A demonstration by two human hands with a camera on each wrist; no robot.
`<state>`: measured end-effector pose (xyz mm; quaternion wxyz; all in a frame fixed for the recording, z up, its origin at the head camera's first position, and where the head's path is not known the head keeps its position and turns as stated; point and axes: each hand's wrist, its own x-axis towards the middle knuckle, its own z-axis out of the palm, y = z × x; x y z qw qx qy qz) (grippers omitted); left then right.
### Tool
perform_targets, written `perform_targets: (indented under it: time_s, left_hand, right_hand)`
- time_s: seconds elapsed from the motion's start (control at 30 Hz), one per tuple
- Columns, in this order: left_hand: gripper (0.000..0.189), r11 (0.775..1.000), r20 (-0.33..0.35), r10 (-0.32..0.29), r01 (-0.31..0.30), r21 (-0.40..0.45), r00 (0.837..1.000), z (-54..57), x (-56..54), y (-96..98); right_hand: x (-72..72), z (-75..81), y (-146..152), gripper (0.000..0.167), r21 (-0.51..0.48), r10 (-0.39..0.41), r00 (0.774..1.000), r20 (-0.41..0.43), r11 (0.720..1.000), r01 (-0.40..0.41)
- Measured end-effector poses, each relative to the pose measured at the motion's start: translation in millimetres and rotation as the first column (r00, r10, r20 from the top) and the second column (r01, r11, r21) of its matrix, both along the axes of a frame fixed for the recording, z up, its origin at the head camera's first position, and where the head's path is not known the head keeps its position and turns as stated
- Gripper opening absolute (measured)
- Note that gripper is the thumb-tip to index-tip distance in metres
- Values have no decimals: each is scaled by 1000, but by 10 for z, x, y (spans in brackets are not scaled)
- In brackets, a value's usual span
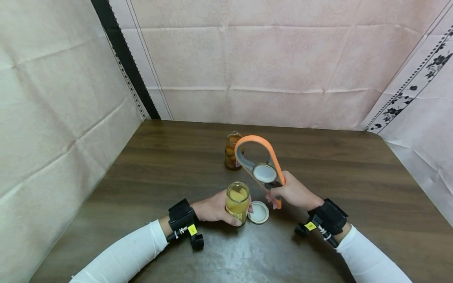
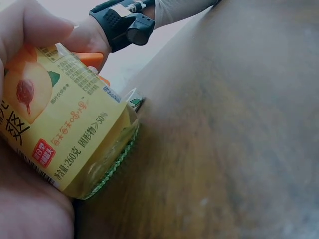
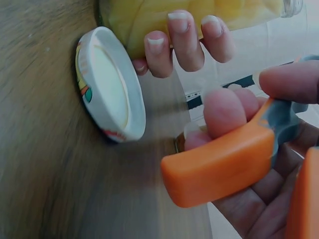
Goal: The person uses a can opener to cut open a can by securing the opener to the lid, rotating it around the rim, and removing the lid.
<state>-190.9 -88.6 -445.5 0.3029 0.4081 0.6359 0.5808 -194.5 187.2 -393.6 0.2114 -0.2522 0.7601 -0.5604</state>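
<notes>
My left hand [image 1: 214, 207] grips an open glass jar [image 1: 237, 204] of yellow fruit pieces, its fingers wrapped round the side. The left wrist view shows a peach on the jar's label [image 2: 75, 114]. Just right of the jar, a white lid [image 1: 258, 213] lies on the table, inside up. My right hand [image 1: 295, 192] holds an orange and grey jar opener [image 1: 276, 161], its loop raised above the table. Through the loop shows another white lid [image 1: 264, 173]; whether it touches the loop I cannot tell. In the right wrist view, fingers curl round the orange handle [image 3: 219, 167].
Behind the opener stands a second glass jar [image 1: 231, 151] with brownish round fruit, partly covered by the loop. The brown wooden table [image 1: 170, 157] reaches back to a cloth-covered wall [image 1: 247, 70]. More pale cloth [image 1: 53, 118] hangs at the left side.
</notes>
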Motion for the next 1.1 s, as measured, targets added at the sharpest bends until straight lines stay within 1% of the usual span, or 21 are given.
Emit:
perform_targets:
  time_s: [0.23, 0.37, 0.6, 0.77, 0.87, 0.97, 1.1]
  left_hand:
    - [52, 999, 8, 46, -46, 13, 999, -15, -5, 20]
    - [51, 998, 4, 68, -68, 11, 998, -24, -10, 29]
    - [48, 994, -21, 114, -114, 8, 993, -35, -29, 55]
    - [47, 990, -48, 142, -142, 4, 989, -27, -52, 68]
    - [47, 988, -48, 154, -154, 1, 987, -19, -66, 73]
    - [48, 986, -32, 167, -167, 5, 985, -18, -83, 79]
    - [48, 983, -27, 182, -182, -2, 983, -28, -122, 99]
  right_hand:
    - [10, -34, 107, 13, -31, 21, 1000, -12, 999, -21]
    - [20, -58, 147, 15, -51, 26, 1000, 4, 998, -26]
    - [55, -113, 211, 21, -115, 77, 996, 50, 991, -71]
    - [72, -159, 255, 19, -127, 94, 994, 58, 988, -86]
    - [80, -181, 279, 18, -125, 91, 993, 70, 989, -82]
    - [91, -193, 293, 18, -119, 85, 993, 77, 990, -75]
    - [109, -204, 305, 19, -112, 80, 994, 81, 991, -71]
